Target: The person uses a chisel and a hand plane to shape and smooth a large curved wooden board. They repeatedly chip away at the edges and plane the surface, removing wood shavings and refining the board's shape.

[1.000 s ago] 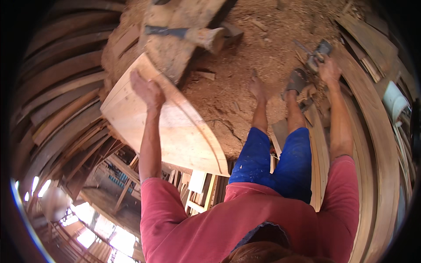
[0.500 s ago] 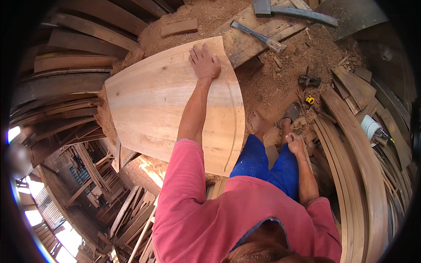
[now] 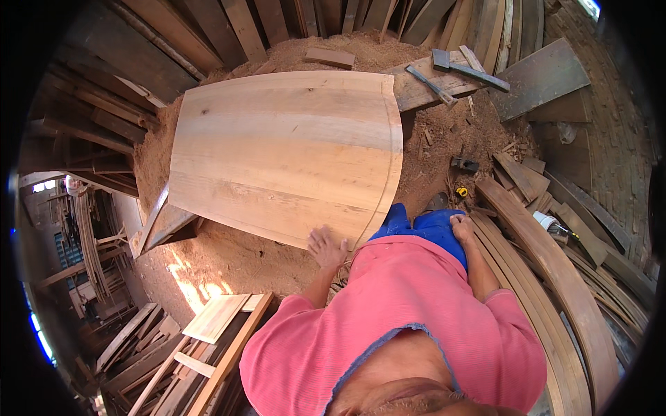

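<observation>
Left hand (image 3: 326,247) open, fingers spread, palm flat on lower edge of curved wooden panel (image 3: 284,156); grasps nothing. Panel fills upper centre of frame, lying over sawdust (image 3: 229,256). Right hand (image 3: 460,224) loosely closed, resting on blue trousers (image 3: 423,227), right of centre; holds nothing. Hatchet (image 3: 461,66) on plank at top right. Curved wooden strips (image 3: 555,277) along right edge.

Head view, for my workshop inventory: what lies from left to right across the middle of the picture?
Stacked planks → curved wooden panel with the left hand on its near edge → sawdust floor → small yellow thing → curved wooden strips.
</observation>
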The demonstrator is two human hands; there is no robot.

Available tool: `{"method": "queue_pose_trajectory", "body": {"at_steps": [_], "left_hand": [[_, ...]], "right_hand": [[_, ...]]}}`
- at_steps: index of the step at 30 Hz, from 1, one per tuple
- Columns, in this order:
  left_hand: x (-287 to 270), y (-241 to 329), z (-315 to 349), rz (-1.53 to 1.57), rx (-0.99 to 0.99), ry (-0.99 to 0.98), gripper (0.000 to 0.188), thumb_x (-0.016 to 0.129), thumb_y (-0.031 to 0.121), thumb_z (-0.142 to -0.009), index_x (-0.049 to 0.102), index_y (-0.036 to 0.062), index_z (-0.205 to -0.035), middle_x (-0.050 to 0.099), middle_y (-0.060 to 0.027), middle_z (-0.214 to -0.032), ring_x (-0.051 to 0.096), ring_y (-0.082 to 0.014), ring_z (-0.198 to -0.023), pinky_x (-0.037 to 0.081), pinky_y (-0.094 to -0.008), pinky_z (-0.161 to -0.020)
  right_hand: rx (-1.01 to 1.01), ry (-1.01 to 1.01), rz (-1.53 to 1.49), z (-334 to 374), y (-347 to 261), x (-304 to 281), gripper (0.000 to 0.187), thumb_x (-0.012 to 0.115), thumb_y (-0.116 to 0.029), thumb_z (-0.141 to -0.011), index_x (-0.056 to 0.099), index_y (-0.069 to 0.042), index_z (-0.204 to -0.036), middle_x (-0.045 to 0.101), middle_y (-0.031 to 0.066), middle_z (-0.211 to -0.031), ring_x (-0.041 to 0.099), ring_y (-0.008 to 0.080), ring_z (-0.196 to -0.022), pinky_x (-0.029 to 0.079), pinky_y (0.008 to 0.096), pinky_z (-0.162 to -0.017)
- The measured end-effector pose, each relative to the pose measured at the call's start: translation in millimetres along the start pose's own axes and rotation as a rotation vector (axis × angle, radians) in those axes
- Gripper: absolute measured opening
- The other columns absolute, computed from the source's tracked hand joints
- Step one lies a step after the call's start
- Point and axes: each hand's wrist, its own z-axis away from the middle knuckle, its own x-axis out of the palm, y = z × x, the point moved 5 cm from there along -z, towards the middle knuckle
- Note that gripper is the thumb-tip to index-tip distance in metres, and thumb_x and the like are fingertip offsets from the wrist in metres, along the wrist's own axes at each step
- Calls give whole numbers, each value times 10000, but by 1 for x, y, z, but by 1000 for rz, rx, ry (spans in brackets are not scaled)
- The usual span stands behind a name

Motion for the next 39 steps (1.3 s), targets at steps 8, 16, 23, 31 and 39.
{"method": "queue_pose_trajectory", "body": {"at_steps": [8,16,23,31,39], "left_hand": [[60,-57,1,1675,-623,-142,966,601,595,-1044,234,-120,-1578,462,-354,-1575,582,-472,-1347,516,-578,-1069],[92,-77,-29,1646,-837,110,632,538,410,-1128,401,-88,-1490,630,-214,-1377,690,-354,-1151,604,-493,-954],[54,-32,-35,1780,-832,28,554,487,365,-1157,443,-57,-1514,633,-205,-1395,679,-358,-1222,611,-498,-1002],[58,-27,-41,1480,-862,-161,571,500,427,-1143,481,-23,-1494,648,-232,-1382,697,-358,-1186,617,-498,-981],[24,-29,-24,1139,-706,-447,608,512,535,-1114,571,6,-1409,770,-193,-987,756,-322,-739,622,-457,-663]], "right_hand": [[-119,-167,248,-14,-66,-8,405,696,-358,-963,799,-12,-1147,786,233,-1142,744,358,-1141,546,432,-1013],[-203,-204,167,-12,-82,-8,423,692,-353,-969,777,-1,-1187,798,194,-1074,756,306,-1035,561,417,-932],[-39,-97,334,-26,-29,-34,406,706,-342,-949,782,25,-1103,771,255,-1036,763,341,-1022,556,459,-906],[-149,-210,246,-36,-79,-3,388,682,-322,-974,786,6,-1154,794,203,-1040,756,308,-1019,560,428,-898],[-238,-299,196,7,-109,56,412,689,-334,-980,780,17,-1177,800,186,-1078,748,298,-1037,556,416,-935]]}}
